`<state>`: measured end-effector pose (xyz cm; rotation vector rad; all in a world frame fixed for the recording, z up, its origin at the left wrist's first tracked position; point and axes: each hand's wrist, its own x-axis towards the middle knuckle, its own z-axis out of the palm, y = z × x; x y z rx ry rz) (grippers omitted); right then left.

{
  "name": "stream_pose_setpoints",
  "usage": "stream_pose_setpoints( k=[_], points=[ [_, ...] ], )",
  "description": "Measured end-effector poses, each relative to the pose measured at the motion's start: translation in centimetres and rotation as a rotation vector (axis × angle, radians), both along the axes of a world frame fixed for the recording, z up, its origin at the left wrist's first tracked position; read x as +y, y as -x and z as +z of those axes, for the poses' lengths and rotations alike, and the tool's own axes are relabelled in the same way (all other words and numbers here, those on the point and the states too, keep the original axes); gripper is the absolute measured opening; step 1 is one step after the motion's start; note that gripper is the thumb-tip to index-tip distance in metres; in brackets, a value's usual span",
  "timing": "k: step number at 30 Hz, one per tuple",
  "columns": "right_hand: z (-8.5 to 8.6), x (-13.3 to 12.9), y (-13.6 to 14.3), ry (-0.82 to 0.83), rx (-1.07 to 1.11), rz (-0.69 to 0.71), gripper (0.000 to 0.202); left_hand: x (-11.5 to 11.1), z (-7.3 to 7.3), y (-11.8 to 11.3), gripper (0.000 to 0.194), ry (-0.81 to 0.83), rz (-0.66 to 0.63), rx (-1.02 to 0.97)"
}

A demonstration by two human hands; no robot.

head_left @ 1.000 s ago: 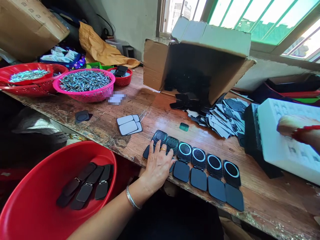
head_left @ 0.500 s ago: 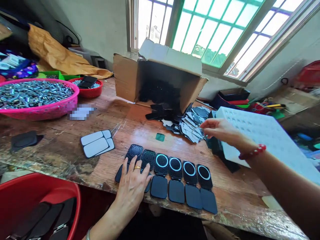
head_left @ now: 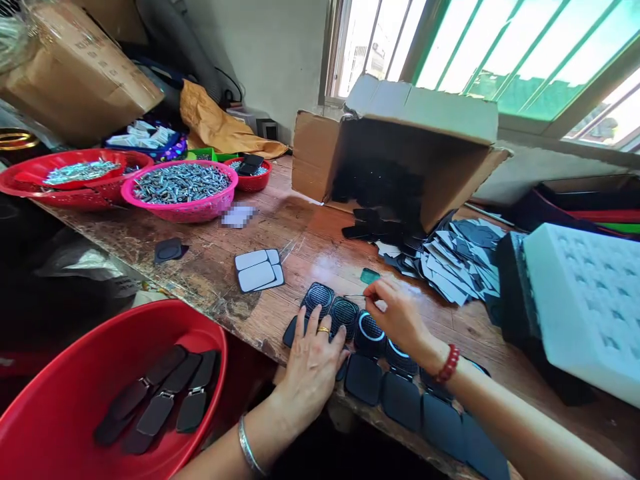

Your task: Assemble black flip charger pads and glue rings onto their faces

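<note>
A row of black hinged folding pieces lies along the table's front edge. Each has a ribbed upper pad (head_left: 318, 298) and a smooth lower flap (head_left: 364, 379). The two leftmost pads show no white ring; a white ring (head_left: 371, 328) sits on the pad beside them. My left hand (head_left: 313, 363) rests with fingers spread on the flaps at the left end, partly hiding them. Above the row, my right hand (head_left: 400, 320) pinches a thin narrow strip (head_left: 354, 295), perhaps something flat seen edge-on. It points left, over the second pad. My right forearm covers part of the row.
White-faced black cards (head_left: 260, 270) lie to the left, a green piece (head_left: 370, 275) behind the row. Loose cut sheets (head_left: 455, 260) spill before a cardboard box (head_left: 315, 157). White foam (head_left: 565, 300) stands right, a pink basket (head_left: 185, 212) left. A red tub (head_left: 65, 373) holds hinged pieces below.
My view has turned left. My right hand has come from beside the white foam to above the row, with a thin strip in its fingers. My left hand stays on the left flaps.
</note>
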<state>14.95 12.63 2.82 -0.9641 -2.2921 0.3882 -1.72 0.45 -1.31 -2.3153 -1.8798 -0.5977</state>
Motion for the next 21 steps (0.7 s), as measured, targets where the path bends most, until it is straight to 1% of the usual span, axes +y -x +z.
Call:
stream_pose_setpoints(
  k=[1,3,6,9,13,15,18,21],
  points=[
    [-0.5,-0.4,0.4,-0.113,-0.044,0.036,0.016,0.0,0.1,0.0,0.031,0.002,-0.001,-0.002],
    [-1.2,-1.1,0.8,-0.247,-0.133,0.099,0.022,0.0,0.2,0.0,0.031,0.005,0.0,0.004],
    [-1.8,-1.9,0.8,-0.318,-0.294,0.201,0.026,-0.1,0.3,0.0,0.031,0.014,0.014,0.023],
    [-2.1,-2.6,0.5,-0.329,-0.432,0.263,0.024,-0.1,0.5,-0.1,0.032,0.017,0.032,0.01],
    [-1.9,-3.0,0.4,-0.284,-0.499,0.276,0.018,-0.2,1.0,-0.1,0.034,0.027,0.013,-0.021],
    [-1.7,-3.0,0.5,-0.229,-0.504,0.277,0.018,-0.2,1.1,-0.1,0.033,0.039,-0.004,-0.029],
    [-1.3,-2.9,0.4,-0.149,-0.45,0.283,0.02,-0.1,1.0,0.0,0.031,0.054,-0.018,-0.037],
    [-1.1,-2.7,0.3,-0.174,-0.391,0.245,0.015,-0.1,0.9,0.0,0.031,0.056,-0.009,-0.023]
  ],
)
